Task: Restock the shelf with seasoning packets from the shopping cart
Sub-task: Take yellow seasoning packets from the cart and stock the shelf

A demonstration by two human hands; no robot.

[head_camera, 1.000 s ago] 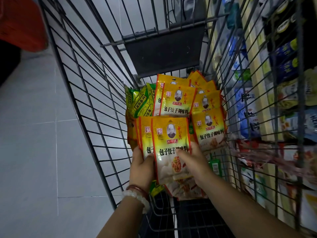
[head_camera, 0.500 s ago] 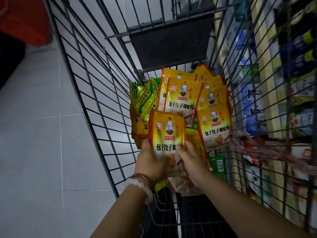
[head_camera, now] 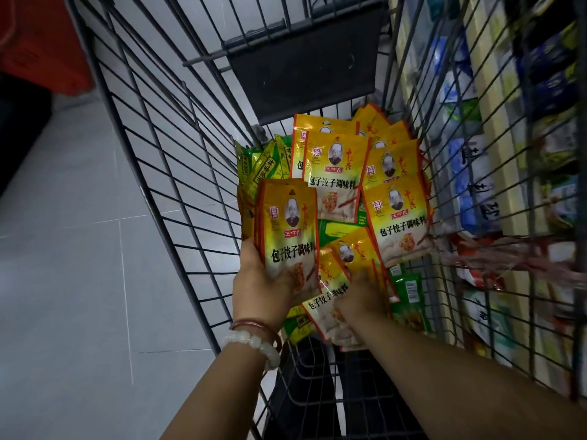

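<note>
Left hand (head_camera: 259, 289): fingers curled round an upright stack of yellow packets (head_camera: 287, 230), centre frame.
Right hand (head_camera: 360, 300): blurred, pinching loose packets (head_camera: 336, 281) in the cart (head_camera: 190, 173).
Shelf (head_camera: 514, 160): right edge.

Both forearms reach forward and down from the bottom edge of the view, bare to the elbow. The left hand (head_camera: 260, 287) is raised a little higher, palm turned inward, thumb across the front and fingers wrapped behind what it grips. Its wrist carries a thin red cord and a string of pale beads. The right hand (head_camera: 360, 296) sits just beside it and slightly lower, knuckles up, fingers curled downward and pinching; its fingertips are blurred.
</note>
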